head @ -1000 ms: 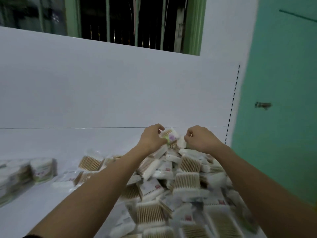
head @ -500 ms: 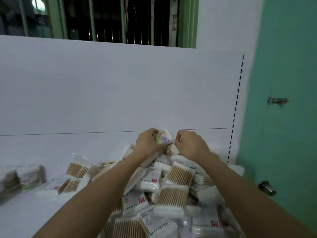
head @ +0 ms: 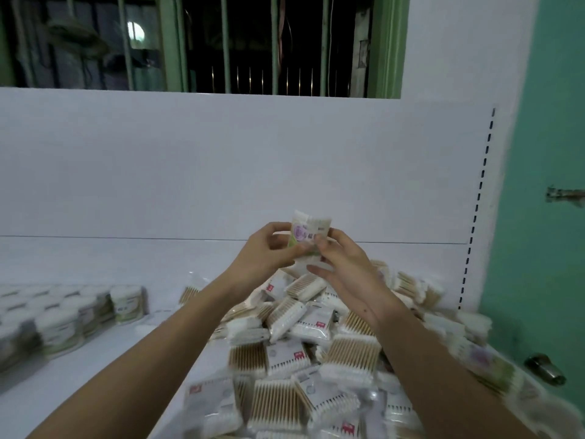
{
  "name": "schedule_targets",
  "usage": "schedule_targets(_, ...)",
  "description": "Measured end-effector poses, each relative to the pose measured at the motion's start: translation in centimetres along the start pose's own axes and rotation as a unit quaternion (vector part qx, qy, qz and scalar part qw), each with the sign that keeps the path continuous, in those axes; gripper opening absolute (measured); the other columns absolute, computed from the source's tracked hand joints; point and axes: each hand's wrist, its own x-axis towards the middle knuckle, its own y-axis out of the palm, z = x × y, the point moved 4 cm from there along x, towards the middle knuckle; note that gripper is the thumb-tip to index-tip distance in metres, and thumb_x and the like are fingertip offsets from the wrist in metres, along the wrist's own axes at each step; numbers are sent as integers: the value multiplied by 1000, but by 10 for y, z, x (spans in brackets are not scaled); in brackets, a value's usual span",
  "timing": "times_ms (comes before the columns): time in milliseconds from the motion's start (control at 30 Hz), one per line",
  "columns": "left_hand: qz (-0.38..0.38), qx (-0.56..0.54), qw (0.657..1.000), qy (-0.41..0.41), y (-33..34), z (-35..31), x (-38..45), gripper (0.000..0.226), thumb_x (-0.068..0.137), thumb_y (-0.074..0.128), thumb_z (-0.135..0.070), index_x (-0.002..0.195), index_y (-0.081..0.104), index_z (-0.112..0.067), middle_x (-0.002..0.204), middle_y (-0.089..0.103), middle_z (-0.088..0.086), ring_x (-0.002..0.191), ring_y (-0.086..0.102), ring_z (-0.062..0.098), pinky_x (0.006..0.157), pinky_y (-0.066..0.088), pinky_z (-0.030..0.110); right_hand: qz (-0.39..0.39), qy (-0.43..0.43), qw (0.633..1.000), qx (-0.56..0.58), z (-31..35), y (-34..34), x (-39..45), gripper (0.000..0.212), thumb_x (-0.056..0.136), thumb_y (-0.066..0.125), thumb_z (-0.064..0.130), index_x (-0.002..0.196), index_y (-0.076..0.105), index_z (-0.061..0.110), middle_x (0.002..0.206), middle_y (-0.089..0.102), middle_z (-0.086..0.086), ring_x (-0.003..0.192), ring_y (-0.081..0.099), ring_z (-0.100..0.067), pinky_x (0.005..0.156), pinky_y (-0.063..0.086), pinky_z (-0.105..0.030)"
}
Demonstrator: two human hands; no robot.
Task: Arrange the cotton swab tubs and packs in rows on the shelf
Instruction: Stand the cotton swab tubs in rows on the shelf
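Hands meet above the heap, both raised in front of the white back panel. Left hand pinches the left edge of a small cotton swab pack between thumb and curled fingers. Right hand pinches the same pack at its right edge with thumb and forefinger; its remaining fingers extend loosely below the pack. Pack held upright, clear of the pile, label with a purple flower and green band facing the camera.

Directly beneath the hands: a loose pile of swab packs, wooden-stemmed swabs in clear wrappers, several with a small red mark, lying at mixed angles and overlapping. Pile covers the right half of the white shelf and reaches its right end.

Left of the pile, well apart from it: round swab tubs with white lids and green-banded labels, standing upright in rows, touching one another. Detail blurred at the far left.

Slotted upright borders the panel on the right. Beyond it, a green door with a metal latch and a metal knob. Above the panel, a barred window with green frame, dark outside.
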Motion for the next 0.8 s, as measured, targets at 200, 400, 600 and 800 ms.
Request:
schedule_targets(200,-17,175,983,50,-65,-29,-32,65,75,80,-34,133,50,-37,123,59,-19,105,61,-2,83,52,19,78,26,994,-69,-24,38,-1,29,92,67,12,120,61,15,115,70,-9,104,70,-23,88,57,-38)
schedule_targets(400,52,321,946,7,-122,-41,-58,54,73,83,-32,122,62,-37,112,66,-20,106,59,-2,93,53,30,140,50,985,-87,-45,97,-3,29,90,67,6,119,61,11,111,69,-13,97,72,-23,75,57,-27)
schedule_targets(600,45,380,923,-30,-191,-28,-94,45,73,82,-32,115,66,-38,110,66,-21,104,57,-6,92,52,31,178,70,976,-106,-78,172,-3,29,90,67,4,118,61,11,113,69,-14,101,70,-26,82,58,-33)
schedule_targets(800,23,442,893,-79,-277,1,-135,47,73,81,-33,117,64,-37,110,63,-16,102,59,1,83,49,18,199,117,959,-166,-135,251,-4,28,91,70,23,116,57,19,120,63,-6,107,66,-17,91,56,-32)
